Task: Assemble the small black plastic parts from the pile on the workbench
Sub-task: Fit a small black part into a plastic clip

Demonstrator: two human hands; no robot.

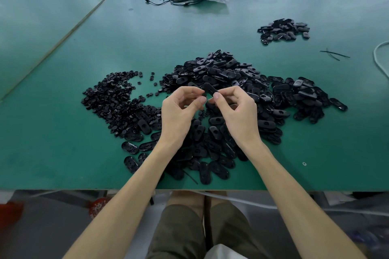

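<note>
Head view: left hand [179,109] and right hand [237,111] half hide black part [210,88]

— What is the person wearing?
— Olive-brown shorts [179,233] that end above the bare knees [189,197]. A bit of pale grey-white cloth [223,252] shows at the bottom edge.
— And the arms?
— Both forearms [136,185] are bare, as are the left hand [179,111] and right hand [237,111]. The fingers [216,95] have short-trimmed nails.
</note>
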